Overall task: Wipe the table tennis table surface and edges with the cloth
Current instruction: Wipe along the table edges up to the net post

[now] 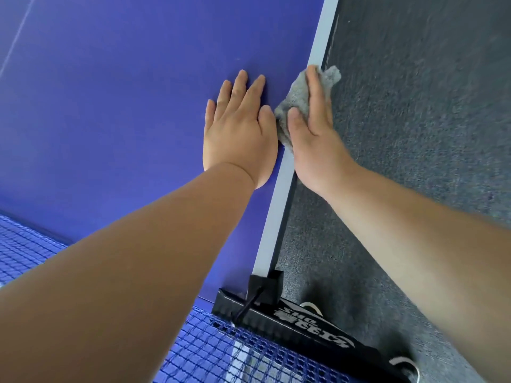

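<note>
The desk (110,120) is filling most of the view. We are looking down on a deep blue, matte top, with a pale stripe (278,214) running along its right side and a thin white line (16,40) crossing the far left. Beyond that right side the floor (414,134) is showing as dark grey, speckled carpet. Along the bottom the net (221,352) is stretching out in blue mesh. A black post (304,324) with white lettering is clamping onto the desk edge nearest us.

We are laying our left hand (237,128) flat on the blue top, just beside the stripe. Its grip is lying wide, fingers straight and slightly spread, holding nothing.

We are setting our right hand (315,139) against the desk's right edge. The fingers are lying straight and together, pointing away along that edge, and the thumb is resting on top. This grip is also staying wide, pressing the cloth (296,95) to the desk rather than curling round it.

The cloth is looking grey, fuzzy and crumpled. It is draping over the edge under the right hand and covering the stripe there. One bunch is showing just beside the left thumb, and a ragged corner is sticking out past the fingertips over the carpet.
</note>
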`<state>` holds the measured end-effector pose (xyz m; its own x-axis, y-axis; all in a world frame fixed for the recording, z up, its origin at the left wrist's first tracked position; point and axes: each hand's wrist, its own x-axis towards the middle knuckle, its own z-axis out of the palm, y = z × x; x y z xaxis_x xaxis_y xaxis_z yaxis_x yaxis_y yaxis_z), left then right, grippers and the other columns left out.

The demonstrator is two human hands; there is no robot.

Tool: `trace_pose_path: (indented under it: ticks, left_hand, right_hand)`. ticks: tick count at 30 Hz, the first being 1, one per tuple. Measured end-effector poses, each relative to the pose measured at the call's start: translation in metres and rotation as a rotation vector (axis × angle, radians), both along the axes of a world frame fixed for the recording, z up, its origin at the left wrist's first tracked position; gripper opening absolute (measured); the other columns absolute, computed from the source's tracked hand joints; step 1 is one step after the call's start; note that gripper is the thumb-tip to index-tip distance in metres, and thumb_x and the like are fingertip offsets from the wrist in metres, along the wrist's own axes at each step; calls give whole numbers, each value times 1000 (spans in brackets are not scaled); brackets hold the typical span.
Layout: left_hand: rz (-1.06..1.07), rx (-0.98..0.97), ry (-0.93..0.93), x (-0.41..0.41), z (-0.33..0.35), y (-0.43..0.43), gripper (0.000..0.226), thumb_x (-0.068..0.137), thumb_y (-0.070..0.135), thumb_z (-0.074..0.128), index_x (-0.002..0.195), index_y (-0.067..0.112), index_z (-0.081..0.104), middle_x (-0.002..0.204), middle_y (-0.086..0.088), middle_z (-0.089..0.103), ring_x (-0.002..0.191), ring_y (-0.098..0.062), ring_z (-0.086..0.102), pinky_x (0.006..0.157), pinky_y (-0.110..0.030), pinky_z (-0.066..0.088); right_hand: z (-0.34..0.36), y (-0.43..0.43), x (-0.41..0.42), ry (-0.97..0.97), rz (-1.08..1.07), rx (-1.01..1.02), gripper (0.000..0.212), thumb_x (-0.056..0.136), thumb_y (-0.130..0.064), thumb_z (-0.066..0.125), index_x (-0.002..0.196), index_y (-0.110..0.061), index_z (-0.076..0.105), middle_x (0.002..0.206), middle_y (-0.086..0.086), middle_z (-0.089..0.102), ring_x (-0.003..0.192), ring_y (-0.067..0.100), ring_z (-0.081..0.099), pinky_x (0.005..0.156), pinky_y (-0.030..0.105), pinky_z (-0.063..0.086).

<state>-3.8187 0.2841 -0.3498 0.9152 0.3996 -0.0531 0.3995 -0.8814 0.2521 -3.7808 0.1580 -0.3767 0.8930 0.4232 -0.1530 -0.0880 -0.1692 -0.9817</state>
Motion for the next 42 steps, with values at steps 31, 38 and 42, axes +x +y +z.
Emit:
trace_pose_path:
  ticks: [31, 38, 42]
  left_hand:
    - [-238, 111, 108, -136, 10, 29, 62, 104, 43, 26, 165, 32, 22, 174, 5, 13, 160, -20, 7, 130, -44, 5]
    - [-231, 101, 88, -136, 11, 28, 61, 105, 39, 26, 165, 31, 22, 173, 6, 14, 160, -20, 7, 130, -43, 5]
    - [-233, 108, 80, -136, 11, 28, 60, 105, 39, 26, 165, 32, 22, 173, 6, 14, 160, -20, 7, 130, -42, 5]
  right_hand:
    - [14, -8, -107, 63, 97, -170, 73, 110, -36, 40, 163, -40, -10, 171, 7, -21, 147, 3, 0, 98, -4, 15]
    - [18, -40, -157, 147, 473, -263, 79, 111, -44, 31, 150, -44, -38, 163, 2, -42, 159, 21, -15, 127, 38, 12]
    - [25, -44, -156, 214, 558, -281, 81, 111, -43, 30, 146, -41, -43, 159, 9, -47, 159, 26, -16, 126, 43, 16]
